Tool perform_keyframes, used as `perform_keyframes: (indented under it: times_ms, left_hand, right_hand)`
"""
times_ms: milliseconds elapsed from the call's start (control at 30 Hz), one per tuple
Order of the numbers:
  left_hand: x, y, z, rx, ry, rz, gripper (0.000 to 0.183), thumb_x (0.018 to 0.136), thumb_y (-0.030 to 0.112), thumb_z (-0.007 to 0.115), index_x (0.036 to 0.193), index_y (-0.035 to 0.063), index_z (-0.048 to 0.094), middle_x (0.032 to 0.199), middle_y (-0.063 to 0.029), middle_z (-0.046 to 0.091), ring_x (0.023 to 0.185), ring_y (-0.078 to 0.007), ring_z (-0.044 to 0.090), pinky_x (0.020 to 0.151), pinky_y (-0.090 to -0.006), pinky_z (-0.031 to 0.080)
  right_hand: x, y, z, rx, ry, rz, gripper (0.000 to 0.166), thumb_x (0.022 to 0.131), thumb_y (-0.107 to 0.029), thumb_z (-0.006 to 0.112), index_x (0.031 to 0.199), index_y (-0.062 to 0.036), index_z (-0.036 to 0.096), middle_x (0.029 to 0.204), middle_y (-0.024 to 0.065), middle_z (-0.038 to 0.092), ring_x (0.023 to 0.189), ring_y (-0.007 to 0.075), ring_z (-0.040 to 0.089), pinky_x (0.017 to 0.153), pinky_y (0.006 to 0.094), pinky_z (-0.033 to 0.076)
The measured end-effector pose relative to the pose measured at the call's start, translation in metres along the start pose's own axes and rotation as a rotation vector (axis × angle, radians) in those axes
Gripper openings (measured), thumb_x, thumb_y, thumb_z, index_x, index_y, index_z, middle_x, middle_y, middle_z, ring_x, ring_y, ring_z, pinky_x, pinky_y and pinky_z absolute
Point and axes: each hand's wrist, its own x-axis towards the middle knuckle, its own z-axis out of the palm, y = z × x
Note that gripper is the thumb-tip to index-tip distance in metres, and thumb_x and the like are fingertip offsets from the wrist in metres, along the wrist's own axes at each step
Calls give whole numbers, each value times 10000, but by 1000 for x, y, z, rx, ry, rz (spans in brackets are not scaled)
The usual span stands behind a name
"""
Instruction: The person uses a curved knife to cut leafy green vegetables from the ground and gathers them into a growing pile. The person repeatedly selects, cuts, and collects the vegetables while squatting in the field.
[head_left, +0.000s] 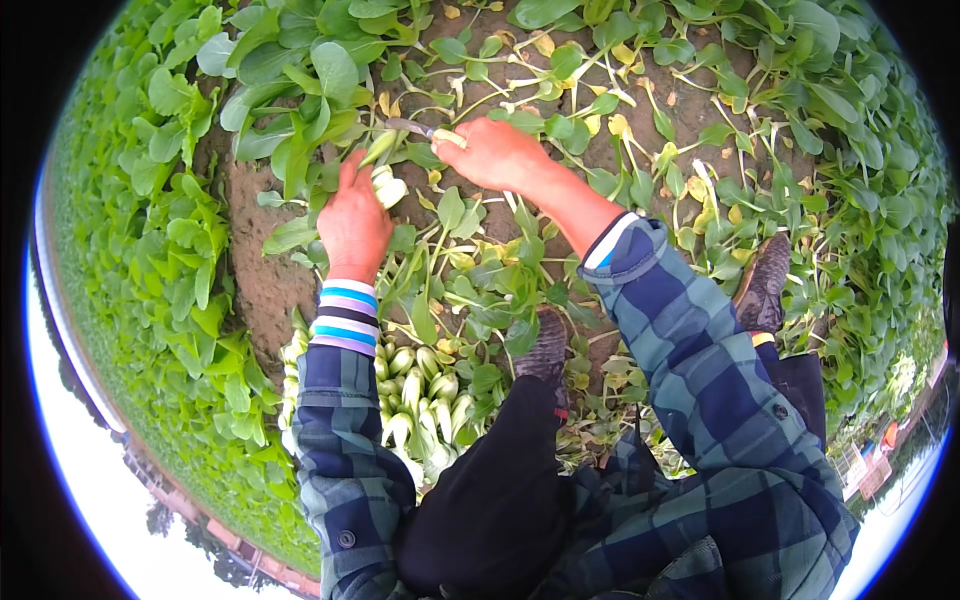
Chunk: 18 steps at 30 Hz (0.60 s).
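Observation:
My left hand (354, 229) is closed around cut bok choy heads (388, 187), their pale bases pointing right and their leaves mostly hidden behind my fingers. Gripped in my right hand (496, 154) is a small knife (411, 126) with a light handle. Its blade points left, close to the tip of a slim green stalk (379, 148) at my left hand. Whether the blade touches that stalk, I cannot tell. Standing bok choy plants (307, 112) rise just beyond my left hand.
Harvested bok choy (420, 382) lies piled by my left forearm, bases up. Loose and yellowed leaves (619, 127) litter the soil (262, 247). Dense leafy rows (165, 247) border both sides. My shoes (544, 349) stand among the leaves. Crates (874, 476) sit far off at right.

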Motion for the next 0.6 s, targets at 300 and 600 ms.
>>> perform_keyframes:
  times_ms: [300, 600]
  left_hand:
    - [-15, 3, -26, -340, 117, 5, 405, 729, 2, 666, 1132, 25, 623, 1331, -55, 557, 1002, -298, 661, 894, -366, 525]
    - [-45, 62, -91, -1250, -129, -11, 446, 739, -27, 684, 1179, 29, 643, 1309, -150, 537, 1203, -263, 542, 1028, -360, 432]
  right_hand:
    - [-33, 4, -19, 36, 27, -35, 592, 875, -577, 558, 1065, -30, 681, 885, 159, 696, 863, 318, 683, 746, 439, 531]
    - [-61, 12, -6, 1117, 113, -272, 253, 855, -213, 787, 977, -24, 673, 781, -40, 621, 636, 26, 525, 547, 207, 421]
